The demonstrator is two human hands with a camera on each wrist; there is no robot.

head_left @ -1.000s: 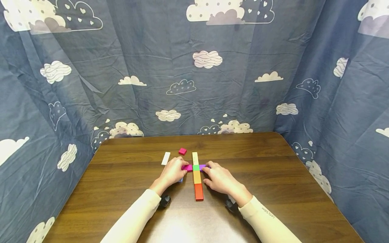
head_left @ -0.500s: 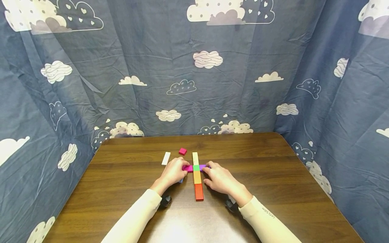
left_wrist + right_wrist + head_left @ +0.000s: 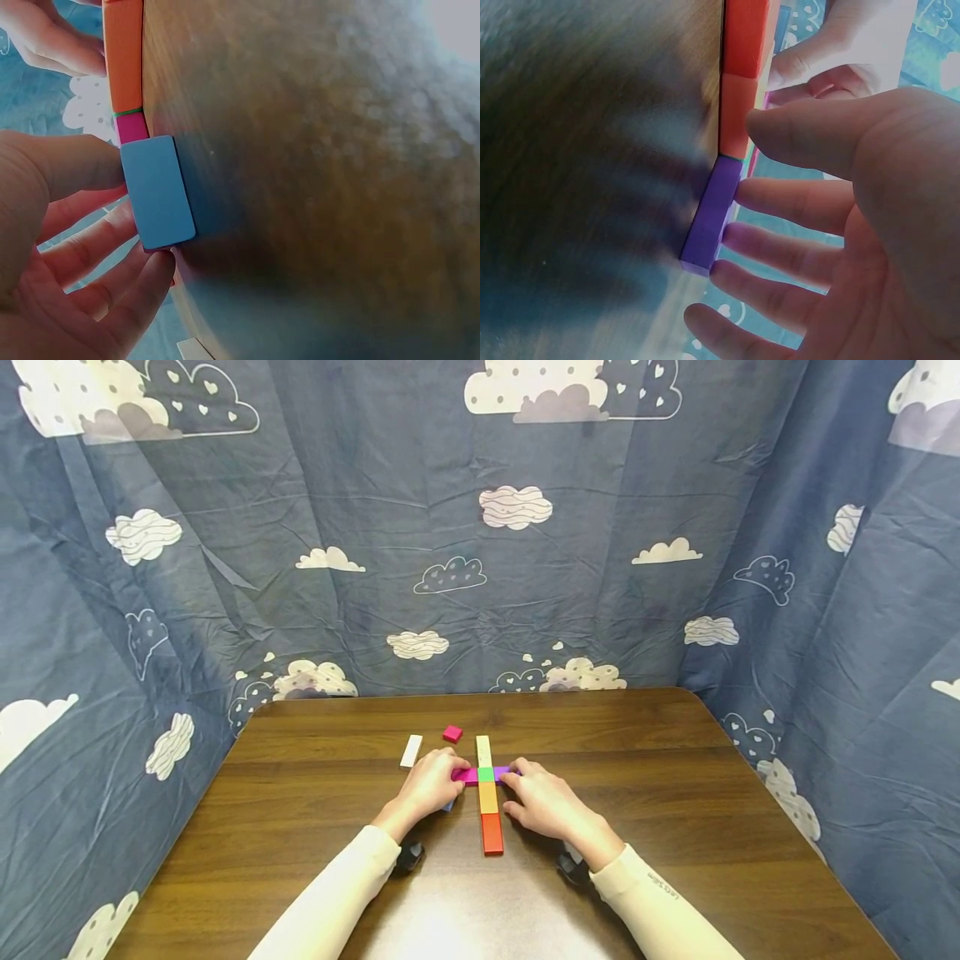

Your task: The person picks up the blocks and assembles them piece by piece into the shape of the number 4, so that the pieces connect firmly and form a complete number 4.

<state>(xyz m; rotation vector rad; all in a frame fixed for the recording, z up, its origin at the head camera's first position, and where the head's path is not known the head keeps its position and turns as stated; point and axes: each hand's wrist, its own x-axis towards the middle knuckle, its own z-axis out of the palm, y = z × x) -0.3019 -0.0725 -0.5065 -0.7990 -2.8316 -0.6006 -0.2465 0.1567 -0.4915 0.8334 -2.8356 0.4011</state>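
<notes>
Though upside-down, "Let's" on right sleeve, hands on blocks.

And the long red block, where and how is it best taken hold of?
Probably by its long sides, toward its free near end, coming from above: the long red block lies flat, and its far end meets the orange block, while both long sides look free.

Head view: left hand hides most of blue block and part of magenta block; right hand partly covers purple block. Sleeve lettering too small to read. Left wrist view: apparently a white block, cut by bottom edge; tabletop blurred. Right wrist view: red block runs off top.
</notes>
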